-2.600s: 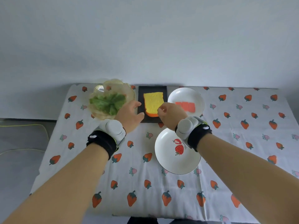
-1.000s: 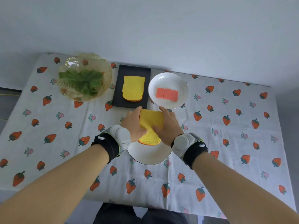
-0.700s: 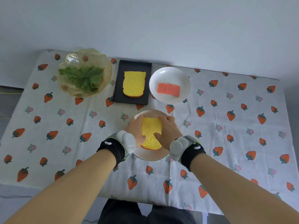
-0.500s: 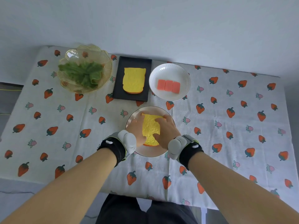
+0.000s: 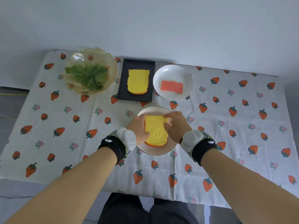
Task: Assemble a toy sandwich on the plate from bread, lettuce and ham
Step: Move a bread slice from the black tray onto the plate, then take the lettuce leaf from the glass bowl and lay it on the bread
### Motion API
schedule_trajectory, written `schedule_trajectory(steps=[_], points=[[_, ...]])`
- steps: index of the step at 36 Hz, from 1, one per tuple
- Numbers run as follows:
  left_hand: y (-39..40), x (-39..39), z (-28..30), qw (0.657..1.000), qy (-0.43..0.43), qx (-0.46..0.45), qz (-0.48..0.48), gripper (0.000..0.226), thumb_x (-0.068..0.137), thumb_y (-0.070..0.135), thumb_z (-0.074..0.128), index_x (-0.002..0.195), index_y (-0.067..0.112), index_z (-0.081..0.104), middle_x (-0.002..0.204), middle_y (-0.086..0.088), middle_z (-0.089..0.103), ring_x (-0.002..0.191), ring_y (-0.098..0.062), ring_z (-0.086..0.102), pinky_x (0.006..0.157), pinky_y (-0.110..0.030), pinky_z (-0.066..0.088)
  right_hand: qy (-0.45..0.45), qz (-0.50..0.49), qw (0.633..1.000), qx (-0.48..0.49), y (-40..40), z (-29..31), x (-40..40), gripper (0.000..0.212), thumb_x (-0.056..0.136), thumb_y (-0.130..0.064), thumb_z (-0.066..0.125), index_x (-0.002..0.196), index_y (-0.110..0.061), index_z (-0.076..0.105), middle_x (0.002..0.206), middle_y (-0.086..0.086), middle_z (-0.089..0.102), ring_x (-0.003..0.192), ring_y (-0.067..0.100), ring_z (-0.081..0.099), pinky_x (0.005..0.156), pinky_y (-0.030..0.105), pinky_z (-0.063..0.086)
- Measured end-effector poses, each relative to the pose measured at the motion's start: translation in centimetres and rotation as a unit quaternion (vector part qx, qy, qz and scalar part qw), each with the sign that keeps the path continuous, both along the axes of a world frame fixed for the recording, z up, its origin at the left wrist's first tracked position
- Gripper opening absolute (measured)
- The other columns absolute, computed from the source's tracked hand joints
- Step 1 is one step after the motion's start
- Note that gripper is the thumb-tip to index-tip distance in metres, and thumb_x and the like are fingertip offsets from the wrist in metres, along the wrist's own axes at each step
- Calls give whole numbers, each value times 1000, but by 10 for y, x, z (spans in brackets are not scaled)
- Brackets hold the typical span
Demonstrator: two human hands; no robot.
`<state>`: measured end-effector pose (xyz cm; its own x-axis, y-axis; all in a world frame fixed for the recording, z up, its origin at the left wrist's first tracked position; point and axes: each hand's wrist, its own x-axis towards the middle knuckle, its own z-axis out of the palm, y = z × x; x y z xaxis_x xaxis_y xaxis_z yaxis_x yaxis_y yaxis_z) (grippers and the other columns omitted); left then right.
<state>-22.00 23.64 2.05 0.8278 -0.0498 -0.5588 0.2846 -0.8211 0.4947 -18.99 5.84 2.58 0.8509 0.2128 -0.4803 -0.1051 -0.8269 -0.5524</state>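
- On the near white plate (image 5: pixel 163 151), round and glossy, lies a bread slice (image 5: pixel 155 130): spongy yellow face, dimpled, with an orange crust edge at its near end.
- Left hand (image 5: pixel 138 127) and right hand (image 5: pixel 176 125) flank the slice, fingers curled onto its left and right edges, holding it between them.
- Far left, a ribbed amber glass bowl (image 5: pixel 110 62) with scalloped rim holds ruffled green lettuce (image 5: pixel 89 75).
- Right of it, a matte black rectangular tray (image 5: pixel 123 88) carries a second bread slice (image 5: pixel 138 81).
- Farther right, a fluted white dish (image 5: pixel 171 69) holds three pink ham (image 5: pixel 171 86) rectangles side by side.
- A white tablecloth (image 5: pixel 226 126) printed with strawberries covers the table; no writing is readable.
- Black wristbands (image 5: pixel 113 147) with grey pods wrap both wrists.
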Motion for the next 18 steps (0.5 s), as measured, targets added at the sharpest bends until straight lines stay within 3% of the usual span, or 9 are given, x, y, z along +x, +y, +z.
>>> schedule_trajectory(steps=[2, 4, 8, 13, 18], points=[[3, 4, 12, 1000, -22, -14, 2, 64, 85, 21, 63, 142, 21, 33, 136, -11, 47, 115, -28, 56, 97, -42, 48, -4, -7, 1000, 23, 6, 13, 4, 31, 93, -23, 56, 124, -22, 59, 132, 3, 53, 111, 22, 59, 99, 36, 46], [9, 9, 28, 998, -48, -34, 4, 52, 89, 21, 60, 137, 21, 43, 134, -7, 52, 116, -25, 56, 98, -34, 46, -8, -1, 999, 50, 16, 28, 10, 25, 94, -25, 55, 118, -23, 63, 122, -1, 63, 103, 18, 61, 96, 34, 48], [36, 21, 61, 995, -91, -38, -7, 31, 91, 22, 52, 121, 24, 60, 121, 0, 63, 107, -19, 61, 90, -28, 45, -38, 21, 994, 101, 49, 63, 21, 23, 96, -31, 50, 110, -24, 66, 101, -12, 67, 94, 10, 62, 90, 30, 50], [72, 26, 89, 992, -122, -29, 14, 22, 92, 19, 49, 107, 21, 65, 105, 3, 66, 101, -19, 61, 86, -29, 46, -66, 28, 988, 133, 89, 88, 30, 22, 96, -37, 49, 94, -23, 65, 84, -8, 67, 82, 15, 64, 78, 31, 51], [115, 29, 98, 990, -116, -50, 58, 26, 91, 20, 51, 113, 22, 65, 113, 4, 68, 102, -11, 62, 82, -22, 46, -63, 18, 989, 135, 130, 97, 32, 27, 96, -38, 48, 77, -24, 60, 74, -3, 68, 71, 18, 65, 72, 31, 52]])
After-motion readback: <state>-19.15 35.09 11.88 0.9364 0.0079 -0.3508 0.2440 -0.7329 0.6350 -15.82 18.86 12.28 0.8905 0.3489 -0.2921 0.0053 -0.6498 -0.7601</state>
